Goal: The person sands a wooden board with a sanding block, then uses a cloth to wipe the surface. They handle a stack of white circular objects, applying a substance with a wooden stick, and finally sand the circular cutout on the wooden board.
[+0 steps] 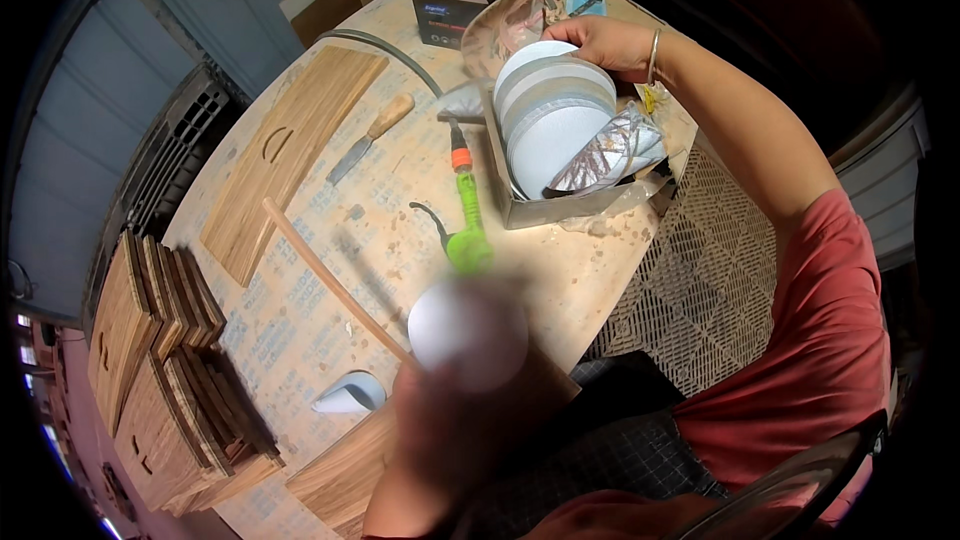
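My left hand, smeared by motion, is low in the middle with a blurred round white sanding disc at its fingers; the disc seems held. At the back right, my right hand grips the upper edge of a white disc in an open cardboard box. Stacked white and grey sanding discs lean inside that box, with crumpled silvery plastic against them. Just beyond my left hand lies a green air tool with an orange collar. A thin wooden strip runs toward the same hand.
A putty knife and a slotted wooden panel lie on the table. Several similar panels are stacked at the left. A curled disc sits near a board. Behind are a hose and a dark box.
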Demonstrator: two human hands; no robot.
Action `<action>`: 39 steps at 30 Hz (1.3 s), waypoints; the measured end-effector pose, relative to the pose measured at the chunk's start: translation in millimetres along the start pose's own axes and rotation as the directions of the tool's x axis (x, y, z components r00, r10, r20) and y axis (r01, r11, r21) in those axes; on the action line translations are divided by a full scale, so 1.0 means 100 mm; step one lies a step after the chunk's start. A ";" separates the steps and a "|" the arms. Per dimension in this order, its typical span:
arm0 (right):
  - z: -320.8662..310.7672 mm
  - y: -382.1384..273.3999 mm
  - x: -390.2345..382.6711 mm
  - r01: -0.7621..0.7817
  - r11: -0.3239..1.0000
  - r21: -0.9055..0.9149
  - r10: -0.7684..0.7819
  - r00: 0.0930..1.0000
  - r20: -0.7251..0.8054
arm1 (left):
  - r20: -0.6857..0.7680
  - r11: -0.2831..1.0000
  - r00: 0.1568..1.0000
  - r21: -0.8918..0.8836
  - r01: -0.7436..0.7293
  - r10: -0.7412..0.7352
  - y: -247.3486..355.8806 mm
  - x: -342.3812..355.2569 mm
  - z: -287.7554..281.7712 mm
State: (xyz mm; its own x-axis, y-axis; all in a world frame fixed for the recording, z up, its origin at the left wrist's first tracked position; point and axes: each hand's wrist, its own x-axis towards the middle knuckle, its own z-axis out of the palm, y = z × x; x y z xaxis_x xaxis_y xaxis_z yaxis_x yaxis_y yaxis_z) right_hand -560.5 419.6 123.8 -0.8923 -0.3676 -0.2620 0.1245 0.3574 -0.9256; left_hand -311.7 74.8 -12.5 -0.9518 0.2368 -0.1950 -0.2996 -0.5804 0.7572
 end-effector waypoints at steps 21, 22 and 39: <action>-0.25 0.15 -0.06 -0.041 0.818 -0.574 -0.286 0.837 -0.466 | 0.011 1.000 1.000 0.014 -0.009 0.009 -0.02 0.02 -0.01; -0.26 0.15 -0.14 -0.054 0.772 -0.633 -0.369 0.773 -0.516 | -0.017 0.999 1.000 0.032 -0.026 0.026 0.03 -0.03 0.04; 0.12 0.59 -0.61 -0.358 0.850 0.386 0.480 0.829 -0.288 | -0.022 0.999 1.000 0.047 0.015 -0.014 0.19 -0.06 0.42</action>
State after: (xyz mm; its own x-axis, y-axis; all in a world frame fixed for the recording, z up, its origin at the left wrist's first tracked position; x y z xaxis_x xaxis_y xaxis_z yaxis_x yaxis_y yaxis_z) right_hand -494.1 452.8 82.1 -0.8049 0.1138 -0.5824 0.5927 0.1041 -0.7987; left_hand -309.0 94.7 29.2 -0.9488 0.2278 -0.2189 -0.3102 -0.5398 0.7825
